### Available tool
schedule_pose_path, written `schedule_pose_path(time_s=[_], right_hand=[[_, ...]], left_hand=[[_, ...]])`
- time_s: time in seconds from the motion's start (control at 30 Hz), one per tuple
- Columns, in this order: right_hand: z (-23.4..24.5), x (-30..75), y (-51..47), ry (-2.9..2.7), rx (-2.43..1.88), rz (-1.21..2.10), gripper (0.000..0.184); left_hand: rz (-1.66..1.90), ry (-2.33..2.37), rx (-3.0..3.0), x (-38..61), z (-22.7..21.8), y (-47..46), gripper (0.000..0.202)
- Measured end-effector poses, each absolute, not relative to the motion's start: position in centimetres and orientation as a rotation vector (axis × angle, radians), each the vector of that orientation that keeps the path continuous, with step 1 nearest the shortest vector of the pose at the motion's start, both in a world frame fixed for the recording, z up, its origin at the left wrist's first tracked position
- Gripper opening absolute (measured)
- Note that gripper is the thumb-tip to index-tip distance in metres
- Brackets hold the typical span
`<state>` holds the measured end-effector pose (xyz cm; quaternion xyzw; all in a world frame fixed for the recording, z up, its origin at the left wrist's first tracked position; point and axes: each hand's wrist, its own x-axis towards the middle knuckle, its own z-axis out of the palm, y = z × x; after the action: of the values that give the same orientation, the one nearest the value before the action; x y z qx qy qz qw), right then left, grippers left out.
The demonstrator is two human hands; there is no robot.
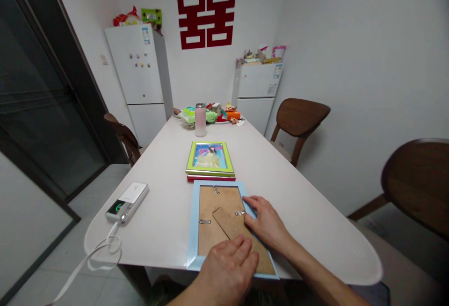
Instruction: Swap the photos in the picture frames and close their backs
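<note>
A light blue picture frame (193, 222) lies face down at the table's near edge, its lower end sticking out past the edge. Its brown backing board (210, 200) faces up, with a stand leg and small metal turn clips at the top, left and right. My left hand (229, 266) is closed over the lower part of the frame, fingers together on the board and covering the lower stand. My right hand (266, 222) grips the frame's right side, its fingers beside the right clip (240, 213). Just beyond lies a green picture frame (229, 158) with a picture, on top of a red frame (210, 178).
A power bank (128, 200) with a white cable (84, 261) sits on the left of the white table (161, 170). Farther back stand a pink bottle (200, 121) and snack packets (211, 116). Wooden chairs (301, 116) flank the table, and two fridges (140, 69) stand behind.
</note>
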<state>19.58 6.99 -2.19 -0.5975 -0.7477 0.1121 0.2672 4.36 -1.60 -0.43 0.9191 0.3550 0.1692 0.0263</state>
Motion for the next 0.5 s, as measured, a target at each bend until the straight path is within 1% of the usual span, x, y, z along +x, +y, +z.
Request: schedule_pose_path(time_s=[0.2,0.27,0.33,0.4,0.5], right_hand=[[-1.8,19.5,7.3,-2.084,-1.602,0.292,0.033],[-1.7,19.4,7.3,-2.091,-1.607,0.302,0.03],[-1.6,19.4,7.4,-2.077,-1.617,0.303,0.027],[-1.7,19.6,7.5,-2.064,-1.618,0.304,0.025],[-1.6,19.5,7.4,-2.075,-1.6,0.272,0.027]], left_hand=[[0.465,1.043,2.659,4.1,0.6,-1.4,0.036],[0.5,1.06,2.585,3.1,0.8,-1.2,0.039],[0.583,1.196,2.51,1.5,0.6,-0.8,0.043],[0.686,1.443,2.405,-0.2,-0.1,-0.2,0.048],[0.768,1.746,2.191,-2.1,-1.2,0.7,0.052]])
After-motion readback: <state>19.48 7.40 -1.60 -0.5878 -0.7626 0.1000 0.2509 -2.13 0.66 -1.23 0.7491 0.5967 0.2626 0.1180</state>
